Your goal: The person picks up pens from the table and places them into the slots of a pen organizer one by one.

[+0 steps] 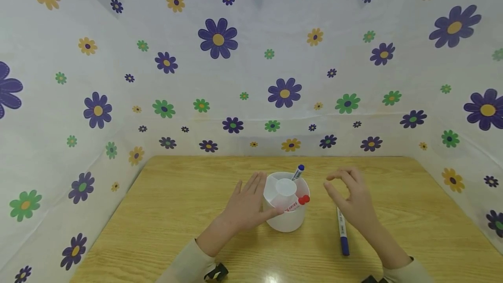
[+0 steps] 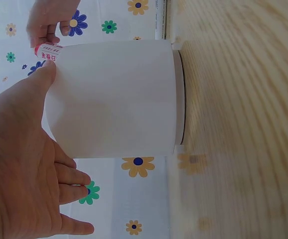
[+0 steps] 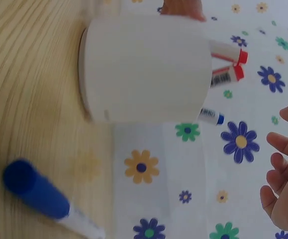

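Note:
A round white pen holder with compartments stands upright on the table. My left hand rests against its left side, fingers straight and the thumb across the front rim. Two red-ended markers lean out at the holder's right front, and a blue-ended marker sticks up at its back right. To the right, my right hand is in the air, thumb and forefinger bent toward each other with a gap, holding nothing. Below that hand a white marker with a blue cap lies on the table, its far end hidden by the hand.
The wooden table reaches back to a white flowered cloth, which also hangs along the left and right sides. Dark wrist straps show at the sleeve cuffs.

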Motion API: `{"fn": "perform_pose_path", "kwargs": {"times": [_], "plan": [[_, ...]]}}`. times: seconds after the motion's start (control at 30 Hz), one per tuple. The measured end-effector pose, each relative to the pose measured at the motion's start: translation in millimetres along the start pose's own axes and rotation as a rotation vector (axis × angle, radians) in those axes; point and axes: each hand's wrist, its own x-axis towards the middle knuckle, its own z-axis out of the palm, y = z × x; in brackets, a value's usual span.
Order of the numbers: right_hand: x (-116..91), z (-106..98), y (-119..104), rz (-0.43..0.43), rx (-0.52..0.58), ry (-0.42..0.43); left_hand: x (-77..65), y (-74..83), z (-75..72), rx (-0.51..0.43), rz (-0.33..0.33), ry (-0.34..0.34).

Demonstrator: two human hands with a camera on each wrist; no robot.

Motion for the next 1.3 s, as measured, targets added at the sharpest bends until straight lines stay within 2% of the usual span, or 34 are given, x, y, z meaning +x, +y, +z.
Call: {"fn": "perform_pose_path", "kwargs": {"times": [0.23, 0.47, 0.57, 0.73, 0.83, 1.3], "plan": [[-6.0, -7.2, 25.1, 0.049, -0.081, -0.015, 0.4, 0.9, -0.8, -0.003, -0.002, 0.002], [-15.9, -11.2, 46.5, 0.033, -0.269, -0.083, 0.9, 0.5, -0.6, -0.013, -0.009, -0.006], [-20.9, -13.4, 53.0, 0.062, -0.362, -0.179, 0.8, 0.2, -0.7, -0.016, -0.007, -0.005], [-27.0, -18.3, 59.4, 0.234, -0.514, -0.456, 0.3, 0.2, -1.1, -0.023, -0.001, -0.003], [-28.9, -19.6, 62.2, 0.308, -0.543, -0.575, 0.1, 0.3, -1.1, -0.020, 0.000, 0.000], [-31.1, -18.6, 66.4, 0.423, -0.578, -0.853, 0.7, 0.6, -0.8, -0.020, 0.000, 0.003]]}}
